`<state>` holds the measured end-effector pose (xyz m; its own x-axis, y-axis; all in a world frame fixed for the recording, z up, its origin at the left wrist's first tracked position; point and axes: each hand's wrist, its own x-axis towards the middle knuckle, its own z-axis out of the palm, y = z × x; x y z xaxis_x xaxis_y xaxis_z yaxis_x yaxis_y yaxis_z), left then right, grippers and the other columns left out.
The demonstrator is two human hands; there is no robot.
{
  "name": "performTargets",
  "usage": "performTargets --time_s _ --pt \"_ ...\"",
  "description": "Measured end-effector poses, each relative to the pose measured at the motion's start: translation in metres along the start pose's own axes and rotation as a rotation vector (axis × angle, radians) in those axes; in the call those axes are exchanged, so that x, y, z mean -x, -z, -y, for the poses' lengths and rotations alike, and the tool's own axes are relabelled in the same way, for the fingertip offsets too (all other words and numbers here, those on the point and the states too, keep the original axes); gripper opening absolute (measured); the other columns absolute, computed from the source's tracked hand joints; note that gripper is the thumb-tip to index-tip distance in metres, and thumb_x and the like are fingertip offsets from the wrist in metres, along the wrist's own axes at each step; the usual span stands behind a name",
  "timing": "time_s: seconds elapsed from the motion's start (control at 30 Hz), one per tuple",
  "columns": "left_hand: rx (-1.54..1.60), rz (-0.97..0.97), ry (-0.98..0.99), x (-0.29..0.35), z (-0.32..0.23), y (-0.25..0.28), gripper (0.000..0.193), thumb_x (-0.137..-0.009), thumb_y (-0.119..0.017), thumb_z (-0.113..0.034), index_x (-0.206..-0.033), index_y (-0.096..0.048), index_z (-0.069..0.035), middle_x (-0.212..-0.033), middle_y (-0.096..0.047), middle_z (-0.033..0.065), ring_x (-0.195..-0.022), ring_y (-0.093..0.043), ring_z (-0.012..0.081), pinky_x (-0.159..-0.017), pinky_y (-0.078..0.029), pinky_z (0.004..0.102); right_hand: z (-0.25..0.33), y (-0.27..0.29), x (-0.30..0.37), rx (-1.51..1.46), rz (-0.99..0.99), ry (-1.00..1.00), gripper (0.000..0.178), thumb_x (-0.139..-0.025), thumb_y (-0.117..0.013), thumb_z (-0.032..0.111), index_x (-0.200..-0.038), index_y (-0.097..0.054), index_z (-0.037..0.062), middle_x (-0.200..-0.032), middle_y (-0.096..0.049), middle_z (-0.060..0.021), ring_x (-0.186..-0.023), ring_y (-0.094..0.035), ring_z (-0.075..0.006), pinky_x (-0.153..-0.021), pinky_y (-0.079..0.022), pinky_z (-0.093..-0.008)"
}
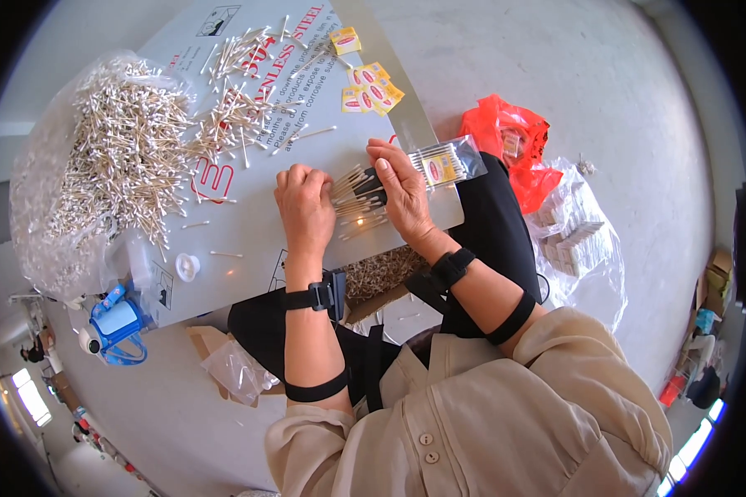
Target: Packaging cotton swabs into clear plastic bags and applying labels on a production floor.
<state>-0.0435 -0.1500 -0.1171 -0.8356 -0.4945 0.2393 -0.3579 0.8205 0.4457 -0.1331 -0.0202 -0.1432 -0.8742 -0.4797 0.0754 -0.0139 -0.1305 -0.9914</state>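
Between my hands lies a loose bundle of cotton swabs [350, 186] on the metal-topped table, with a dark patch among them. My left hand [305, 207] has its fingers curled inward at the left ends of these swabs. On their other side, my right hand [404, 195] stands on edge, thumb and fingers stretched out toward the bundle; its lower fingers are hidden. Just beyond it, at the table's right edge, is a clear packet of cotton swabs [471, 157] with a yellow label card [439, 168].
A big clear bag of swabs [120, 149] stands left, with loose swabs [236, 112] beside it. Yellow cards [373, 89] lie at the far edge. A blue bottle [118, 321] is at the left corner. Red [506, 137] and clear bags [576, 240] sit right; a swab-filled box [381, 273] is below.
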Motion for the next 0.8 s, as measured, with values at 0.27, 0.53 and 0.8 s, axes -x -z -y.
performTargets --time_s 0.27,0.53,0.8 --pt "0.088 -0.058 -0.001 0.005 -0.004 0.000 0.018 -0.070 -0.072 0.000 -0.084 -0.065 -0.009 -0.086 -0.058 0.0028 -0.093 -0.054 0.0269 -0.084 -0.042 0.0391 0.002 0.001 0.001 0.027 0.028 -0.013 0.026 -0.102 -0.049 0.015 -0.118 -0.060 -0.0024 -0.130 -0.057 -0.0112 -0.118 -0.053 -0.0182 -0.101 -0.042 -0.0286" --pt "0.044 -0.063 -0.085 -0.003 -0.002 -0.008 0.014 -0.071 -0.069 0.000 -0.077 -0.060 -0.007 -0.085 -0.058 0.0039 -0.089 -0.053 0.0278 -0.080 -0.043 0.0409 0.001 0.002 0.000 0.051 0.029 0.000 0.026 -0.102 -0.049 0.015 -0.118 -0.060 -0.0024 -0.130 -0.057 -0.0113 -0.118 -0.053 -0.0180 -0.101 -0.042 -0.0286" --pt "-0.056 -0.018 -0.075 -0.016 -0.001 -0.005 0.010 -0.073 -0.068 -0.002 -0.078 -0.060 -0.007 -0.085 -0.056 0.0046 -0.089 -0.052 0.0280 -0.078 -0.042 0.0408 -0.001 0.000 0.001 -0.027 0.005 0.011 0.026 -0.101 -0.050 0.015 -0.116 -0.059 -0.0042 -0.126 -0.058 -0.0166 -0.113 -0.056 -0.0250 -0.098 -0.042 -0.0316"
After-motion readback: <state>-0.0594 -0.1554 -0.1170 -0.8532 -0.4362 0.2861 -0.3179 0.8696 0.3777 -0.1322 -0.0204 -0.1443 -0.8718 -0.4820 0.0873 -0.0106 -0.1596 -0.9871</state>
